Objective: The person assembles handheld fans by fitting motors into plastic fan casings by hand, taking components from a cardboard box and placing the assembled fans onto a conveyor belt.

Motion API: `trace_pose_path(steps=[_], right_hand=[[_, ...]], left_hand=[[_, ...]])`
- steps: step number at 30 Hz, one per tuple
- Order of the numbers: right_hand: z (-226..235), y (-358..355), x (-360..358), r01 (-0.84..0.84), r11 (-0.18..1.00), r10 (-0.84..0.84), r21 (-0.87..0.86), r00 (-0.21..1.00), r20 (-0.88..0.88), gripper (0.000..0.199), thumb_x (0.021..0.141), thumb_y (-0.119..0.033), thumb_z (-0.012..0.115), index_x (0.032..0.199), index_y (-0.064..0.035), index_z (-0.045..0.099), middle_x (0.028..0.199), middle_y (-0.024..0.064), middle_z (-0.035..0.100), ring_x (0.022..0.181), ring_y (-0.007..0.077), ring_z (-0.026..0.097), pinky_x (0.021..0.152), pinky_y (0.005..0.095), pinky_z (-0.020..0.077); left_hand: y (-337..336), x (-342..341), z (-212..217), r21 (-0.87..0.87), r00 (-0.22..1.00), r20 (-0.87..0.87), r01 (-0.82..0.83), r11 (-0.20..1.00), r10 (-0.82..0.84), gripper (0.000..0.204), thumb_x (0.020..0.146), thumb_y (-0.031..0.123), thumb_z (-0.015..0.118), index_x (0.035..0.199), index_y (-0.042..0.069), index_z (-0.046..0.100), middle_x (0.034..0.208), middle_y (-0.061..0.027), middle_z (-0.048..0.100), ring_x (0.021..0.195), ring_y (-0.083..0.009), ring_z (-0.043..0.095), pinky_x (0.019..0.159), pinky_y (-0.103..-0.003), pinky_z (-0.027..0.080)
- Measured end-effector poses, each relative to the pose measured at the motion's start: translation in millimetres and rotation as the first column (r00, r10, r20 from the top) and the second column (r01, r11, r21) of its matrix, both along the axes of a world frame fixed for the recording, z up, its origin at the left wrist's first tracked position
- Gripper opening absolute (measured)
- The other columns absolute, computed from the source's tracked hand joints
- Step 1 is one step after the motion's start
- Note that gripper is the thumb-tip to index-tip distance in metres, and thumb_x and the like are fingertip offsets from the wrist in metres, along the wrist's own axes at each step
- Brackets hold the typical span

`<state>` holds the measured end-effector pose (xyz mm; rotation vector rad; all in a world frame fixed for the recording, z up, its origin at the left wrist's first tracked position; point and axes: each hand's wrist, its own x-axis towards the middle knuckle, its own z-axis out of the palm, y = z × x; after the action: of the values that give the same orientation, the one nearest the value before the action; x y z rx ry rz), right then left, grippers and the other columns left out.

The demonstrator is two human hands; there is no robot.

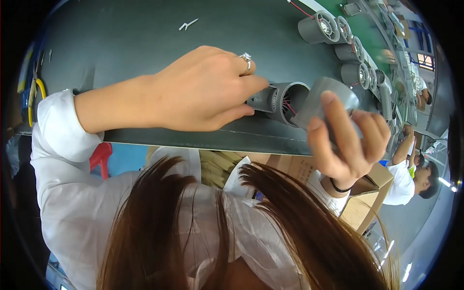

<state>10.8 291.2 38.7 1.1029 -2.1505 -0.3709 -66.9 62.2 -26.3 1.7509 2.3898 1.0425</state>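
Note:
My left hand (212, 89), with a ring on one finger, is closed around the narrow end of a grey plastic housing (282, 104) lying near the table's front edge. The housing has a round, open barrel facing right, with dark ribs and a red wire inside. In my right hand (350, 140) is a smooth grey cylindrical cover (326, 99), slightly blurred, gripped by the fingertips. It is tilted just right of the barrel's open mouth; whether the two touch, I cannot tell.
Several grey round fan housings (319, 28) with red wires line the table's right side. Small white pieces (188, 24) lie at the back. Yellow-handled scissors or pliers (40, 89) are at the left edge. A cardboard box (369, 193) stands below right. Other people (411, 179) sit farther right.

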Motion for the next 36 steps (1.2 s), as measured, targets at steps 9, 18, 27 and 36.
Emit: trace_pose_path(steps=[9, 18, 27, 36], right_hand=[[-16.2, 18.0, 17.0, -0.033, 0.994, 0.038, 0.104, 0.998, -0.044, 0.040, 0.078, -0.011, 0.069, 0.106, -0.0284, 0.046, 0.106, -0.0078, 0.065, 0.098, 0.0198, 0.043, 0.073, 0.0316, 0.0438], [-36.2, 27.7, 10.7, -0.114, 0.990, 0.128, 0.078, 0.971, -0.204, 0.077, 0.058, -0.014, 0.090, 0.114, -0.0230, 0.039, 0.111, -0.0054, 0.057, 0.095, 0.0216, 0.042, 0.070, 0.0321, 0.0433], [-38.5, 29.2, 15.2, -0.104, 0.990, 0.125, 0.094, 0.957, -0.260, 0.080, 0.059, -0.016, 0.091, 0.116, -0.0206, 0.035, 0.113, -0.0004, 0.052, 0.094, 0.0210, 0.042, 0.068, 0.0316, 0.0433], [-42.9, 27.3, 4.0, -0.127, 0.991, 0.133, 0.042, 0.972, -0.194, 0.040, 0.077, -0.010, 0.061, 0.107, -0.0246, 0.041, 0.112, -0.0087, 0.059, 0.085, 0.0203, 0.041, 0.062, 0.0301, 0.0376]], left_hand=[[-0.7, -6.7, -3.6, 0.008, 0.999, -0.012, 0.043, 0.999, -0.043, 0.030, 0.075, 0.016, 0.071, 0.099, 0.002, 0.060, 0.081, -0.0119, 0.059, 0.073, -0.0306, 0.058, 0.063, -0.040, 0.047], [6.5, -7.3, -7.7, 0.089, 0.989, 0.127, 0.062, 0.994, -0.073, 0.027, 0.076, 0.008, 0.068, 0.101, 0.001, 0.062, 0.085, -0.0120, 0.060, 0.075, -0.0317, 0.057, 0.066, -0.039, 0.046], [12.8, -2.3, -4.7, 0.076, 0.995, 0.080, 0.047, 0.996, -0.053, 0.018, 0.077, 0.005, 0.065, 0.094, 0.001, 0.061, 0.085, -0.0120, 0.060, 0.078, -0.0321, 0.059, 0.068, -0.039, 0.047], [20.6, 1.1, -1.3, -0.041, 0.999, 0.041, -0.008, 0.999, 0.009, 0.014, 0.077, 0.008, 0.067, 0.087, 0.001, 0.062, 0.086, -0.0101, 0.061, 0.078, -0.0312, 0.060, 0.068, -0.039, 0.049]])
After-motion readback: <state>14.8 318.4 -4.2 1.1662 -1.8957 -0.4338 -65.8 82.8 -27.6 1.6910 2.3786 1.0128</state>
